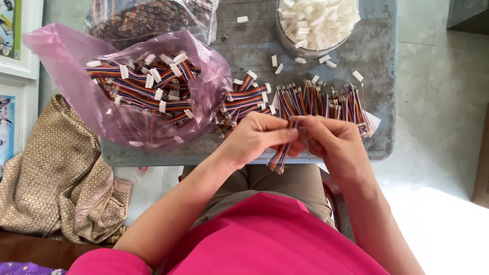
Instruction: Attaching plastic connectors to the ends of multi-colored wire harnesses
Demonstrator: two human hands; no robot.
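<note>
Both hands met at the counter's [377, 147] near edge: my left hand [253, 138] and right hand [336, 145] pinched one flat rainbow ribbon cable [280, 155], its striped tail hanging toward six o'clock. I judged I was seating its end into a small white plastic connector; that called for squaring the wires. Bare cables [326, 102] lay at twelve o'clock, finished ones in a crinkled pink bag [66, 66] at ten, rigid connectors in a bowl [316, 23] at one.

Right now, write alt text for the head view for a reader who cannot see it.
Two bare hands, left hand and right hand, pinch a multicoloured ribbon cable over a grey table. A pink bag of cables lies left, a bowl of white connectors above.
</note>
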